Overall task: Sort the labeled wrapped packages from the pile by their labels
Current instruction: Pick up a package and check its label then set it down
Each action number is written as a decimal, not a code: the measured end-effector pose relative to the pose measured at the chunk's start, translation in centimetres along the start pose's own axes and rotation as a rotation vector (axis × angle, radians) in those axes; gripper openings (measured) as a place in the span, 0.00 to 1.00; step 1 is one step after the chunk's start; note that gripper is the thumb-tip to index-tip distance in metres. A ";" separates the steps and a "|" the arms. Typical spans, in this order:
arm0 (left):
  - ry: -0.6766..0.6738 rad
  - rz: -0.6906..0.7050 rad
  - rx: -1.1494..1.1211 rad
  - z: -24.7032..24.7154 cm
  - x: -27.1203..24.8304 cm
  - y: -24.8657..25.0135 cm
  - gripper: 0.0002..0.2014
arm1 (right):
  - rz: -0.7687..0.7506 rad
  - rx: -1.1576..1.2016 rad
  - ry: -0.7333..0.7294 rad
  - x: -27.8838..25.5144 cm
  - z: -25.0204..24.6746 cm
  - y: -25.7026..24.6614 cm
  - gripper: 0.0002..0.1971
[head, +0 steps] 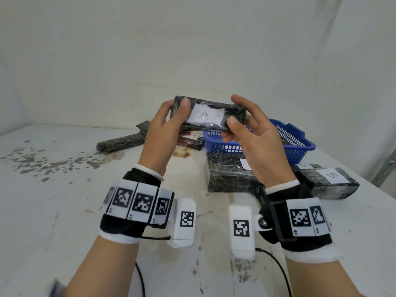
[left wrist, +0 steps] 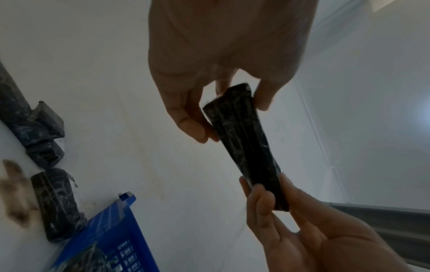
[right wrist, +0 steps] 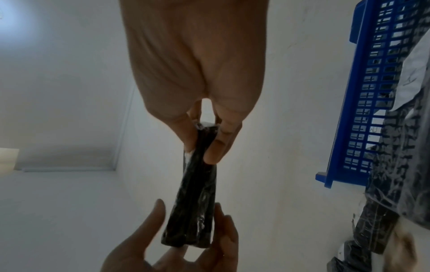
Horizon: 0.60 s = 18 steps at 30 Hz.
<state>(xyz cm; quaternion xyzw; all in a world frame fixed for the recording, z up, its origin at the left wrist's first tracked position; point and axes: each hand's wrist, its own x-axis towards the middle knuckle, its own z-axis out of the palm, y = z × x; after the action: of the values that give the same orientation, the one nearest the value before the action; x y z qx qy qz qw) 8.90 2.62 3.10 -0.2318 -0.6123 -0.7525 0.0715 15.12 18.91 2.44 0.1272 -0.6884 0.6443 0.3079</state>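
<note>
A dark wrapped package [head: 214, 123] with a white label marked "A" is held up above the table, label facing me. My left hand [head: 177, 121] grips its left end, thumb on the front and fingers behind. My right hand [head: 236, 112] pinches its right end between thumb and fingers. In the left wrist view the package [left wrist: 244, 147] runs from my left hand [left wrist: 223, 114] down to my right hand [left wrist: 267, 191]. In the right wrist view my right hand [right wrist: 204, 141] pinches the package [right wrist: 195, 202] and my left hand [right wrist: 188, 219] holds its far end.
A blue basket [head: 300, 151] at the right holds dark packages. In front of it lie a large package [head: 227, 174], one labelled "B" [head: 330, 181] and one labelled "A" [head: 304, 166]. A long roll [head: 120, 142] and a small package [head: 192, 142] lie further back on the stained white table [head: 64, 200].
</note>
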 end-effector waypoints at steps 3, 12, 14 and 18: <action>-0.002 0.013 -0.036 0.0 0.1 0.0 0.15 | 0.000 0.029 0.026 -0.1 0.0 -0.1 0.22; -0.063 0.089 0.027 0.0 -0.2 -0.4 0.30 | 0.022 -0.027 0.047 0.0 0.4 -0.3 0.29; -0.046 0.104 0.068 -0.1 -0.1 -0.7 0.31 | 0.030 -0.036 0.038 -0.1 0.5 -0.4 0.28; -0.051 0.106 0.046 0.0 -0.1 -0.7 0.34 | 0.028 -0.010 0.060 -0.1 0.4 -0.4 0.22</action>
<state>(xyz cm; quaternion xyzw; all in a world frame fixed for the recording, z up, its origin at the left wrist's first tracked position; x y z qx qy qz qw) 8.72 2.77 2.39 -0.2813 -0.6180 -0.7272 0.1010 15.38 18.48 2.71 0.0968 -0.6840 0.6484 0.3200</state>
